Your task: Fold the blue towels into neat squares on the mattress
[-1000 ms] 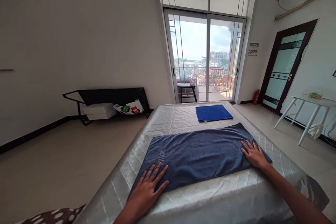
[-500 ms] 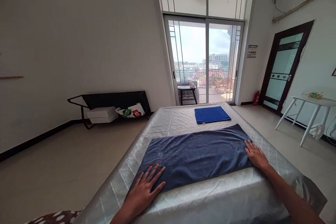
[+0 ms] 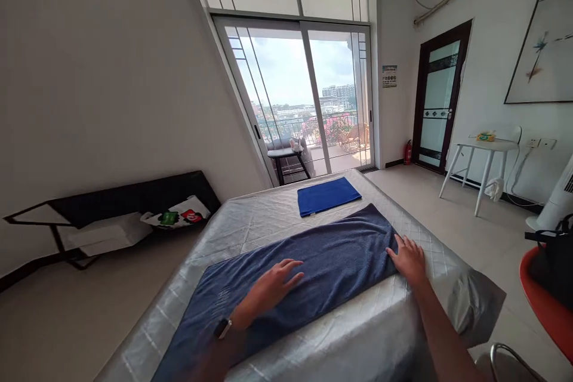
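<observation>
dark blue towel [image 3: 331,262] at the hands [image 3: 272,286]; white box [image 3: 110,234], contents hidden

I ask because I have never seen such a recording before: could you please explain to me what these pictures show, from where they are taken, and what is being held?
There is no robot here, only a person with two bare hands. All the pictures come from one camera worn on the head, looking forward and down. A silvery quilted cover forms the working surface. On it lies a wide dark blue towel, slightly wrinkled; beyond it is a smaller, brighter blue cloth. The left hand, with a watch on its wrist, is open over the towel; whether it touches is unclear. The right hand is at the towel's right end. Neither hand visibly grips anything.
</observation>
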Tool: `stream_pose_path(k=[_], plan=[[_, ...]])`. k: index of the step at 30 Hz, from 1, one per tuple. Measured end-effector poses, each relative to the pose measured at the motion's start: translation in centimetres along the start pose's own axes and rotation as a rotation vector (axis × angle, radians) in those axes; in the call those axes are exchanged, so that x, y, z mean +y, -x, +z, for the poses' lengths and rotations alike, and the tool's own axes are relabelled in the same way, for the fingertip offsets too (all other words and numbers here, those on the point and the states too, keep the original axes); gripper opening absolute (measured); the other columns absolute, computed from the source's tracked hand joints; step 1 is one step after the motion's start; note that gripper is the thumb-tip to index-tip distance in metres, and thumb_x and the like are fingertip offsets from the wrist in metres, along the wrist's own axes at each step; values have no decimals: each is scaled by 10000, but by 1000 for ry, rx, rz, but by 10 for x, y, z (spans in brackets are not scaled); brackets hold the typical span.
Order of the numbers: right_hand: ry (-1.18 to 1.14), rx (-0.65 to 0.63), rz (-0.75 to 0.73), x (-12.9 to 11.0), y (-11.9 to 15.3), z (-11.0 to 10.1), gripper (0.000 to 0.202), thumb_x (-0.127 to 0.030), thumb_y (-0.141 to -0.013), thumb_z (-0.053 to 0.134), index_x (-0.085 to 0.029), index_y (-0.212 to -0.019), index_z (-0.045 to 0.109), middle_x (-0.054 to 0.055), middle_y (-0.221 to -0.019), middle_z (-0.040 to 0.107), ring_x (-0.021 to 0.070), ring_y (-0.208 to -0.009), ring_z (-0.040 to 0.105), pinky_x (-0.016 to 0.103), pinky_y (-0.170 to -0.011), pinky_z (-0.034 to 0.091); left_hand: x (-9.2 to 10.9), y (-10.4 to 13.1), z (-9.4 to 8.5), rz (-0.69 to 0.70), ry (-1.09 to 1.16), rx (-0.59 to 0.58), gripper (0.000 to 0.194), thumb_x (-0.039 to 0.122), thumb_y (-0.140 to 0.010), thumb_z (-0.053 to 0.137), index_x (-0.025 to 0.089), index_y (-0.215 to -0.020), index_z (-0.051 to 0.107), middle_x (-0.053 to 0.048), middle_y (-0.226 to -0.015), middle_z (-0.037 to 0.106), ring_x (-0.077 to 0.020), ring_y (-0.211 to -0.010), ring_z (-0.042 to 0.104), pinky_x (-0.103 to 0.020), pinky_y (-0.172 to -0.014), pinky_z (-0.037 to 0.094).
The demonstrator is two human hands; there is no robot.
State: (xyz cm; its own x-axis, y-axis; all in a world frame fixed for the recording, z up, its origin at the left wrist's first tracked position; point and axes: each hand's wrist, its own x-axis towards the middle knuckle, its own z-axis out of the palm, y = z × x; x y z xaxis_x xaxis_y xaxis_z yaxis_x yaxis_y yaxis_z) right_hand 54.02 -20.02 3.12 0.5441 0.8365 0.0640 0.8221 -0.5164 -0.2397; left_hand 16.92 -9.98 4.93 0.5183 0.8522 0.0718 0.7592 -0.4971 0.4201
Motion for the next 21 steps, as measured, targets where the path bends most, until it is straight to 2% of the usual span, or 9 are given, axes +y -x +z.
stream_pose_path(k=[2,5,9,12,15,18,21], plan=[[-2,53,39,3,6,-4,498,-383,-992,520,-188,-1449,563,173,-1481,566,300,-1375,503,427,-1112,379,42,-37,25,176,14,-48,456,531,-956,476,291,-1274,697,-61,-1345,687,-252,-1180,667,-381,-1043,508],[3,71,111,13,12,-8,407,-366,-973,565,-169,-1319,651,191,-1325,663,301,-1240,602,387,-978,461,94,-81,64,347,-11,-31,461,528,-997,438,275,-1294,686,-80,-1334,693,-253,-1200,653,-400,-1062,504],[-52,-39,180,21,14,-17,278,-335,-974,568,-193,-1172,701,150,-1167,739,265,-1113,681,322,-867,490,140,-111,108,451,-35,10,477,533,-1011,447,273,-1361,641,-97,-1388,663,-265,-1279,612,-443,-1110,478],[-115,-168,209,20,13,-27,257,-344,-992,527,-214,-1103,718,118,-1124,765,237,-1067,715,284,-824,494,153,-113,134,501,-103,6,515,546,-1018,430,295,-1450,556,-83,-1532,544,-260,-1432,475,-475,-1201,375],[-170,-185,244,15,11,-37,291,-395,-1001,497,-224,-1109,706,118,-1084,774,239,-1029,731,283,-780,490,151,-108,148,529,-174,-35,563,572,-1031,366,321,-1528,450,-64,-1622,424,-257,-1516,343,-503,-1241,293],[-253,-130,256,13,9,-41,240,-392,-976,535,-242,-1103,672,87,-1005,779,235,-959,740,271,-708,462,148,-105,148,525,-132,-78,583,593,-1032,331,329,-1544,420,-60,-1642,391,-260,-1531,308,-512,-1250,248],[-337,-30,223,15,6,-38,133,-340,-939,568,-256,-997,653,48,-912,765,213,-859,733,255,-637,417,150,-115,135,479,71,-155,564,625,-990,425,326,-1453,548,-60,-1545,531,-290,-1460,421,-494,-1218,290]])
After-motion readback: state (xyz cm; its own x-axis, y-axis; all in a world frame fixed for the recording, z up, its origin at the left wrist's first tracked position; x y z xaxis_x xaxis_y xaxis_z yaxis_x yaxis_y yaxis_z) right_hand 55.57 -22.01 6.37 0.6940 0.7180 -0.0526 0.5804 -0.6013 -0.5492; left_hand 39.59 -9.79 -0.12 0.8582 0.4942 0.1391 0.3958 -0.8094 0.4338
